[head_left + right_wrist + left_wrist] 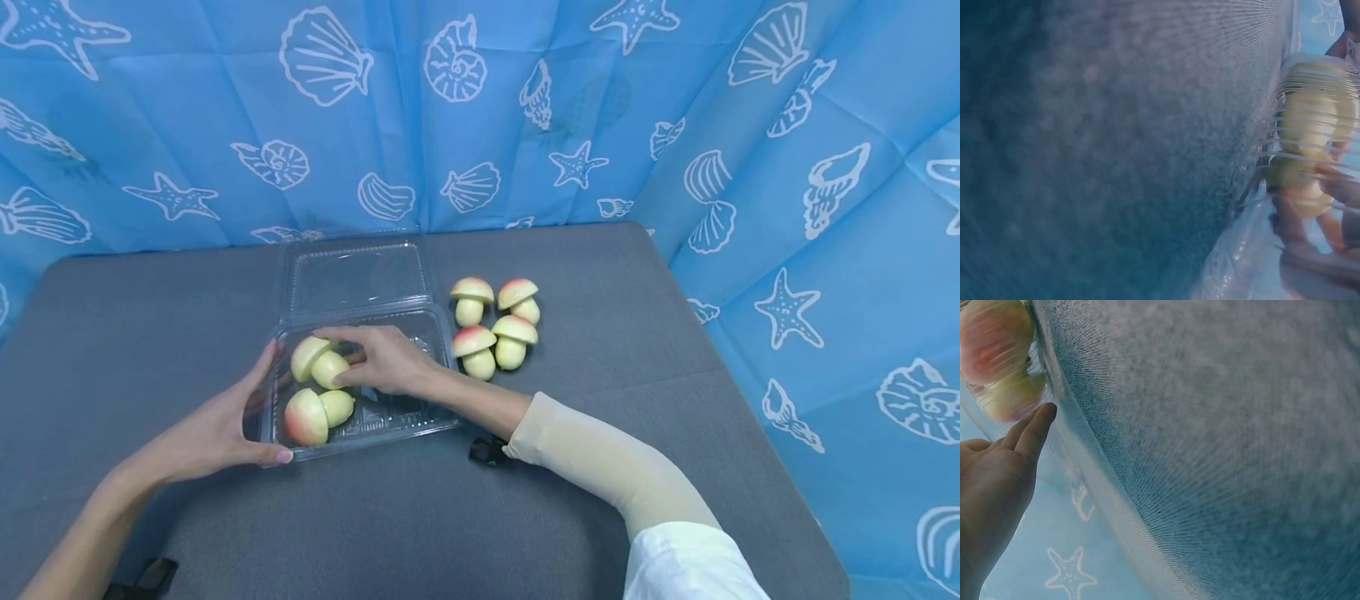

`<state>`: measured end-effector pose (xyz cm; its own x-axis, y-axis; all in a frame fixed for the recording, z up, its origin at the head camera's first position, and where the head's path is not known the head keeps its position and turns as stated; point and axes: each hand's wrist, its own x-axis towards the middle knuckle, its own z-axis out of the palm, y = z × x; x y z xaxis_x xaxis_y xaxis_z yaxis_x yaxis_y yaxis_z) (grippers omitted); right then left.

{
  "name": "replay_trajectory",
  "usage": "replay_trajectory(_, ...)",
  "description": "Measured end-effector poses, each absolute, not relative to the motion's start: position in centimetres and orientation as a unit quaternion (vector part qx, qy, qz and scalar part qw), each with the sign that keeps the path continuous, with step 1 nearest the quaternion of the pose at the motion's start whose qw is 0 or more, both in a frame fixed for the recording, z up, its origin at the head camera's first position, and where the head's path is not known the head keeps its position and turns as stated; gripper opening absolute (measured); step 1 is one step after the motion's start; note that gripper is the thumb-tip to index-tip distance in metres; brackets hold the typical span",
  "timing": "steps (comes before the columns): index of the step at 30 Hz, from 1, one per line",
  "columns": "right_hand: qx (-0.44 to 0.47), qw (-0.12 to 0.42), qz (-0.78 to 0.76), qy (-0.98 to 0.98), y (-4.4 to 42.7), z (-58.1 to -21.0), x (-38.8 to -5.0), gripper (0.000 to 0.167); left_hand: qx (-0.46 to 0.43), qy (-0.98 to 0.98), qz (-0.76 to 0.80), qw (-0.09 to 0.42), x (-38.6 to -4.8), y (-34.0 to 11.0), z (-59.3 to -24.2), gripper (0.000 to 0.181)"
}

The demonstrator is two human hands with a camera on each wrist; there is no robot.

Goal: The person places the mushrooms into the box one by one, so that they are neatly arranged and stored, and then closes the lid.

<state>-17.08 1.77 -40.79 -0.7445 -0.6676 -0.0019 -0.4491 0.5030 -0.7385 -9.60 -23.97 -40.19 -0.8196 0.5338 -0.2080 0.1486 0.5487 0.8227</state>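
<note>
A clear plastic clamshell box (405, 429) lies on the table with its hinged lid (356, 275) folded back. Inside, at the left, are two pale yellow mushroom-shaped pieces with pink-tinged caps. My right hand (390, 360) reaches into the box and pinches the rear mushroom-shaped piece (327, 368) by its stem. The front mushroom-shaped piece (307, 417) lies on its side, its cap to the left. My left hand (217, 429) spans the box's left side, fairly straight fingers along the wall and thumb at the front corner. Both wrist views show the pieces blurred through plastic.
Several more mushroom-shaped pieces (513, 329) lie clustered just right of the box. Grey cloth covers the table (600, 400). A blue curtain (517, 108) with white shells and starfish hangs behind it and along the right side.
</note>
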Motion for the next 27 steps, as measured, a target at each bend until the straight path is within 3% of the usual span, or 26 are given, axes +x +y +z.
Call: replay_trajectory(27,-0.305,0.154,-0.421,0.84,2.45,-40.34,-17.42,0.063,0.208,0.856,0.421,0.216,-9.45,-24.06,-40.34,0.133)
